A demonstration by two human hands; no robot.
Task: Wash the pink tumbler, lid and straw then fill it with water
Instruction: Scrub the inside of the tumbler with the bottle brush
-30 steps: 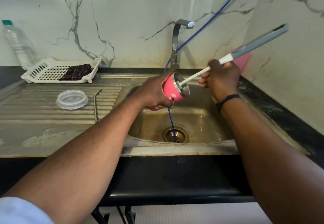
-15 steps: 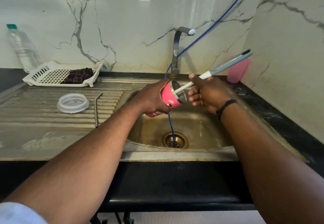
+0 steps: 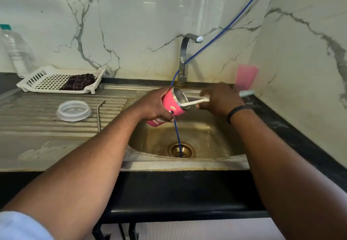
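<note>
Nearest lies the glossy black counter edge [image 3: 187, 198], and beyond it the dull, scuffed stainless steel sink [image 3: 187, 164] with its round brass-toned drain [image 3: 181, 149]. A thin blue hose [image 3: 177, 134] drops into that drain. Over the basin the left hand [image 3: 155, 106] wraps its fingers around the pink metal tumbler [image 3: 170, 108], tilted on its side so the shiny steel mouth faces right. The right hand [image 3: 219, 99], blurred, closes its fingers on the slim white handle of a bottle brush [image 3: 195, 102], whose near end sits inside the tumbler's mouth — the grey far end pokes out past the hand to the right. A black band [image 3: 238, 111] circles the right wrist. On the ribbed drainboard to the left rest the clear round plastic lid [image 3: 73, 110] and, just beside it, the bent metal straw [image 3: 98, 114]. Farther left sits a white perforated plastic tray [image 3: 47, 82] holding a dark checked cloth [image 3: 78, 84], with a clear plastic bottle [image 3: 15, 52] behind. At the far wall of veined marble stand the angular steel tap [image 3: 185, 55] and a translucent pink cup [image 3: 246, 76].
</note>
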